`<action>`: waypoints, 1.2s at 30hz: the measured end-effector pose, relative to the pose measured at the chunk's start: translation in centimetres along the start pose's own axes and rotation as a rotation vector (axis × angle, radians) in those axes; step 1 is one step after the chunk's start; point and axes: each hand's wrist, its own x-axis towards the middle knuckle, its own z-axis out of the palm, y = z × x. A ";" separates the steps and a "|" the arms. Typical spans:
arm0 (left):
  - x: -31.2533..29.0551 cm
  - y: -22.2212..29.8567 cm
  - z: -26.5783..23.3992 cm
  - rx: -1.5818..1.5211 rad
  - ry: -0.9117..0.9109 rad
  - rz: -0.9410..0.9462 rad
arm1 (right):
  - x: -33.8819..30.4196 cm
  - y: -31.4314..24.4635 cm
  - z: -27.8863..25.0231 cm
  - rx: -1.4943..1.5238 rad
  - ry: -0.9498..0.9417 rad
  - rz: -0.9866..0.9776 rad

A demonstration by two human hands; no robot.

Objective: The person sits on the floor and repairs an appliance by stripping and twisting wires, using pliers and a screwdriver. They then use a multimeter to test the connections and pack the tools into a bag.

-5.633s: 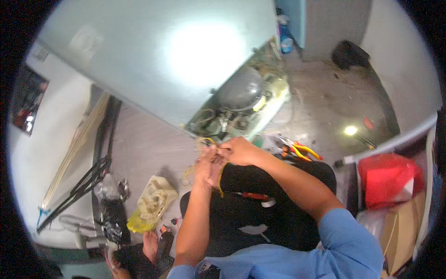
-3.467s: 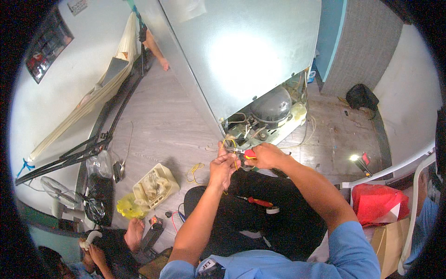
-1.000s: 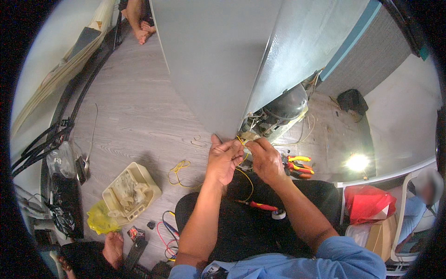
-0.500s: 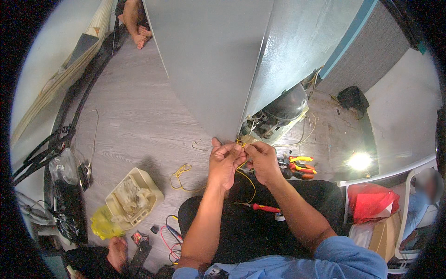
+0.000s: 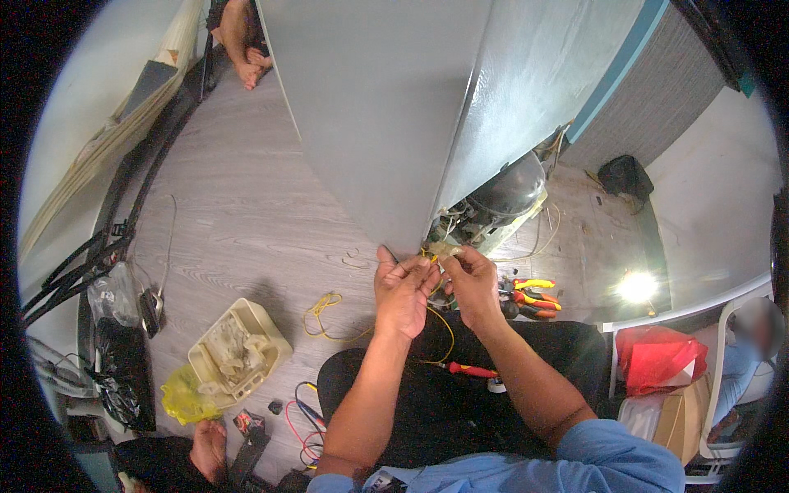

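At the bottom of the view the person's blue sleeves lead into two bare forearms that rise over dark trousers, where a red-handled screwdriver [image 5: 468,370] lies on the lap at about 5 o'clock from the hands. The left hand [image 5: 403,286] and the right hand [image 5: 470,278] meet close together near the middle of the picture, fingers pinched on a thin yellow wire [image 5: 433,256] and a small pale piece between them; what exactly each fingertip grips is too small to tell. The wire loops down from the hands across the lap, and a further tangle of yellow wire [image 5: 322,311] lies on the grey plank floor [image 5: 238,222] at 9 o'clock from the left hand. Farther out at 8 o'clock sits a cream plastic tray [image 5: 238,355] with crumpled pale stuff in it, a yellow bag [image 5: 181,397] touching its lower edge, and red and black leads [image 5: 302,419] near the knee. At 3 o'clock from the right hand lie pliers with red-and-yellow handles [image 5: 532,296]. Just beyond the hands, at 1 o'clock, a black compressor [image 5: 511,193] sits in the open base of a tall grey refrigerator cabinet [image 5: 378,115]. At 11 o'clock, far off, another person's bare feet [image 5: 245,41] rest on the floor.
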 end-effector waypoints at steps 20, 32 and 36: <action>1.4 -3.0 -1.3 0.231 -0.024 0.367 | 0.8 -0.9 -1.4 -0.451 -0.070 -0.764; 0.5 -1.1 0.1 0.220 0.028 0.226 | 2.3 2.0 -0.5 -0.249 -0.084 -0.527; 1.0 -0.8 -1.1 0.265 -0.009 0.300 | 1.8 2.4 1.2 0.061 0.015 -0.221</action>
